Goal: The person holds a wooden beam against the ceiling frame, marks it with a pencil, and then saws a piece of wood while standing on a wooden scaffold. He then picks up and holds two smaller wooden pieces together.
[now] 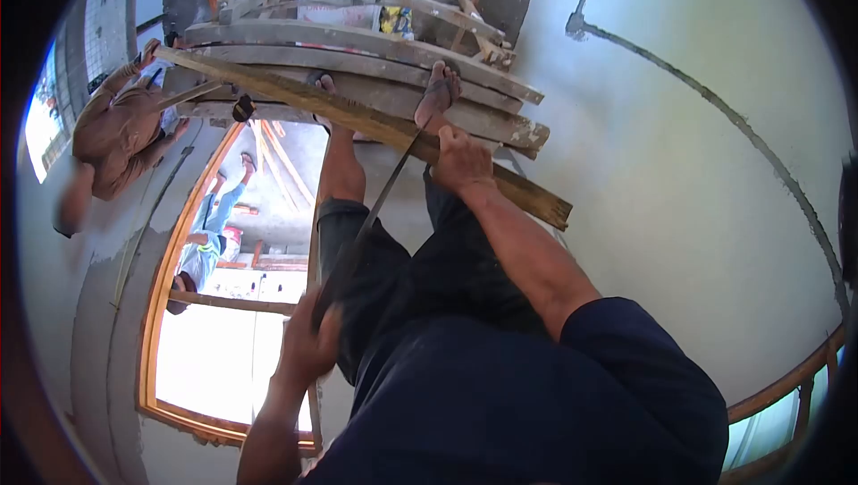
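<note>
A long wooden beam (357, 117) lies slantwise across the view, over the scaffold planks. My right hand (463, 160) is closed over it near its rough, cut end. In my left hand (310, 342) is the handle of a handsaw (371, 217), mostly hidden by my fingers. The thin blade runs up from that hand and meets the beam's edge just left of my right hand. My bare right foot (436, 96) rests on the planks close to the beam.
Scaffold planks (500, 127) are under my feet, with a white bucket (344, 11) beyond them. At the left, a co-worker (121, 136) has a hand at the beam's far end. Another person (201, 248) shows through the wood-framed opening (147, 369). A plastered wall (661, 172) stands right.
</note>
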Action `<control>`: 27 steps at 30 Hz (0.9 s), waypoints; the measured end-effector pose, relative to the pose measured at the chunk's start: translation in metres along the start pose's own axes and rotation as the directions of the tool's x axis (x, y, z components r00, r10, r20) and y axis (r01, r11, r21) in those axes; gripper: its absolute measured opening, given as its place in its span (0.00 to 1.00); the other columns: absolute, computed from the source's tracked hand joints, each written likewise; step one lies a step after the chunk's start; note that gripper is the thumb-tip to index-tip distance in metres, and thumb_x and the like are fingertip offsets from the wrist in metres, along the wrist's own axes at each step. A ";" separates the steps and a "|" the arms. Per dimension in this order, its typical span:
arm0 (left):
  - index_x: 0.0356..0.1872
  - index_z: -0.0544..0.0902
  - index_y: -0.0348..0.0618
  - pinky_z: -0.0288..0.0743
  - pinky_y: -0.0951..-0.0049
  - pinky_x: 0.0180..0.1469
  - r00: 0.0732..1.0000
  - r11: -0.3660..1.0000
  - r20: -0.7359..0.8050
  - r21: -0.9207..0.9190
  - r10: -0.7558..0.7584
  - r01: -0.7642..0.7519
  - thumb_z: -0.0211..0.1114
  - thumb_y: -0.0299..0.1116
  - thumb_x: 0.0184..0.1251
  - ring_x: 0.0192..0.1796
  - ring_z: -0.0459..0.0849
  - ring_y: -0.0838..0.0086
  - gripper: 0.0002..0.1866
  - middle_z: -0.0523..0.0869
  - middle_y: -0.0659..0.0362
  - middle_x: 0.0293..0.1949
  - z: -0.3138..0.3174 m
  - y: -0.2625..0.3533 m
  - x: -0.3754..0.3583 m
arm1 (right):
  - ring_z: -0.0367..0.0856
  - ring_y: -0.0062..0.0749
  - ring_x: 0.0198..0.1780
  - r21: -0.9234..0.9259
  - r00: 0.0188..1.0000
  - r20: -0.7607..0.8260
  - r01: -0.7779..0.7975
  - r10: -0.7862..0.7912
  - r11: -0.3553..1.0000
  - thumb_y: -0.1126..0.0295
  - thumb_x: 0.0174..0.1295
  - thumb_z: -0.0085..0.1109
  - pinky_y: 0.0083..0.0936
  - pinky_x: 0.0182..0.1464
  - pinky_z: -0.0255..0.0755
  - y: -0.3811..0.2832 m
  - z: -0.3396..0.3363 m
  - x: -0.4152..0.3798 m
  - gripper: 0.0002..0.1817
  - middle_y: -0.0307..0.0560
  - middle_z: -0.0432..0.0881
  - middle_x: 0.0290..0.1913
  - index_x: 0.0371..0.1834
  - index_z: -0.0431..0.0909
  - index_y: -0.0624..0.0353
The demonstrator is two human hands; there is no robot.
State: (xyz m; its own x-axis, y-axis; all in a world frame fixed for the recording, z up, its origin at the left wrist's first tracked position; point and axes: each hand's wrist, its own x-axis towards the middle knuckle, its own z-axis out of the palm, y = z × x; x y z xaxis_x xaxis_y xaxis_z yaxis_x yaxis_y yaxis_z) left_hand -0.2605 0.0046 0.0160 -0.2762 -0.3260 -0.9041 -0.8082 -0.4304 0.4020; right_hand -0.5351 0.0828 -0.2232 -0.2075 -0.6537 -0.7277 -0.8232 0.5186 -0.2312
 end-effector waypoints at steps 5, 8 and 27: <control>0.58 0.72 0.31 0.77 0.58 0.53 0.966 0.969 -0.079 0.030 0.245 -0.244 0.56 0.32 0.68 0.54 0.82 0.47 0.21 0.83 0.38 0.47 0.030 -0.021 0.048 | 0.83 0.54 0.43 -0.044 1.000 0.024 0.009 -0.008 0.999 0.70 0.45 0.61 0.47 0.43 0.77 -0.010 0.006 -0.002 0.17 0.56 0.82 0.41 0.40 0.71 0.56; 0.49 0.76 0.36 0.75 0.52 0.43 0.917 0.933 -0.172 0.044 0.359 -0.357 0.57 0.36 0.69 0.42 0.81 0.41 0.14 0.82 0.37 0.42 0.085 0.008 0.190 | 0.83 0.54 0.45 0.009 0.999 0.044 -0.032 0.031 0.999 0.69 0.44 0.62 0.47 0.45 0.76 0.008 0.013 -0.005 0.19 0.55 0.82 0.44 0.42 0.71 0.55; 0.60 0.73 0.38 0.78 0.59 0.54 0.994 0.990 -0.090 -0.121 0.066 -0.077 0.57 0.33 0.66 0.53 0.84 0.50 0.21 0.84 0.40 0.48 0.009 -0.009 -0.015 | 0.82 0.55 0.47 0.010 0.990 0.136 -0.026 0.025 1.000 0.66 0.49 0.59 0.49 0.48 0.74 -0.007 -0.029 0.002 0.17 0.58 0.83 0.44 0.42 0.72 0.57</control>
State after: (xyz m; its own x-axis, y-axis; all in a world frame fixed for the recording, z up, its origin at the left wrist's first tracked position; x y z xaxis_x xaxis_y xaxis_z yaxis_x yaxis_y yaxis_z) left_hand -0.2542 0.0210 0.0248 -0.2810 -0.4278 -0.8591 -0.7155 -0.5032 0.4846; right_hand -0.5452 0.0621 -0.2046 -0.1537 -0.5596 -0.8144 -0.8118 0.5414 -0.2188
